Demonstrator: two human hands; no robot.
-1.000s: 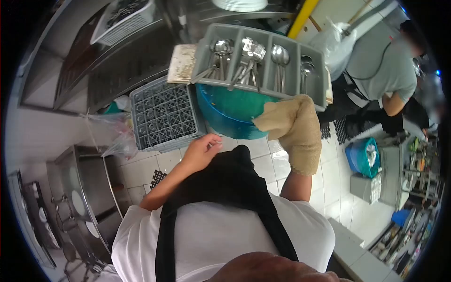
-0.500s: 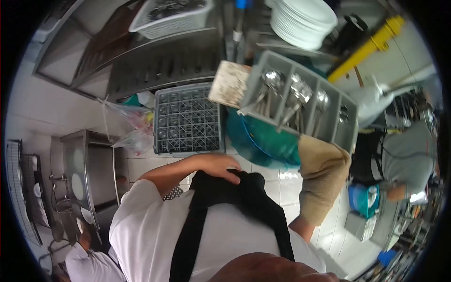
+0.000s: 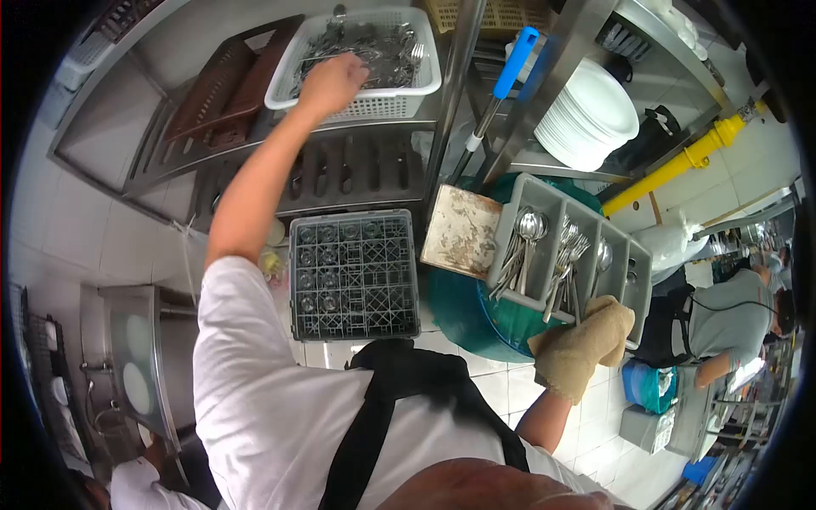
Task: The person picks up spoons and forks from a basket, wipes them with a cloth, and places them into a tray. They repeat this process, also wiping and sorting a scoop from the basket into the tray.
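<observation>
Reaching up and forward at full stretch, the left arm ends in the left hand, which sits over the near rim of a white basket on the metal shelf; the fingers are curled down into the heap of loose cutlery inside, though whether they have closed on any piece cannot be told from this angle. The right arm is bent at the elbow and held low beside the body, and the right hand wears a tan glove and is clamped on the near edge of a grey cutlery tray, which it holds tilted in the air above a teal tub. That tray has four compartments, each with spoons or other utensils lying in it, too many and too tangled to count. One worn board leans against the tray's left end. One grey glass rack stands below the shelf, just left of the tub. One stack of white plates rests on the upper rack to the right, and a blue-handled tool stands against the shelf post. Another person in a grey shirt works at the far right.
</observation>
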